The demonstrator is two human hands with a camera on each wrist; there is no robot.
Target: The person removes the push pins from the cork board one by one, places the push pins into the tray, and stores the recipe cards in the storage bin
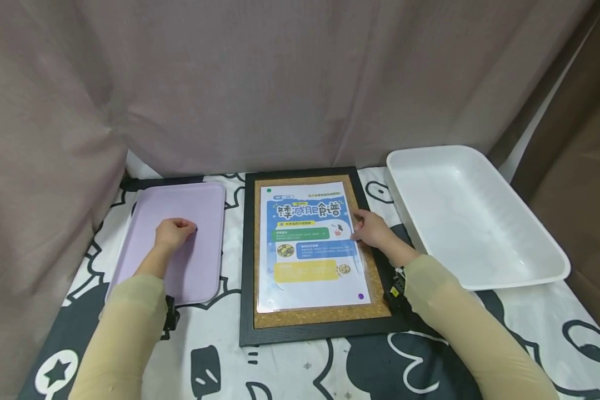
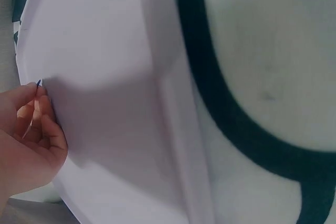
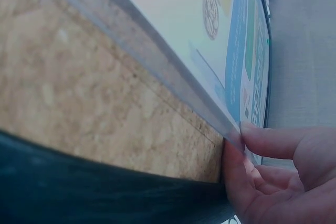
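Over the lilac tray [image 1: 200, 203], my left hand [image 1: 174, 233] pinches a small blue thumbtack [image 2: 39, 83] between thumb and fingertip; only its thin edge shows. My right hand [image 1: 375, 230] pinches the right edge of a laminated poster [image 1: 300, 297] with thumb and fingers. In the right wrist view that edge of the poster stands a little off the cork board [image 3: 105, 103]. The poster lies on the cork within a black frame [image 1: 315, 330]. A green thumbtack [image 1: 269, 190] sits at its upper left corner and a purple one [image 1: 361, 296] at its lower right.
A large white plastic basin [image 1: 485, 222] stands to the right of the board. Beneath everything lies a black-and-white patterned cloth [image 1: 275, 372]. A greyish curtain [image 1: 280, 83] hangs behind, and a brown one [image 1: 580, 183] at the right.
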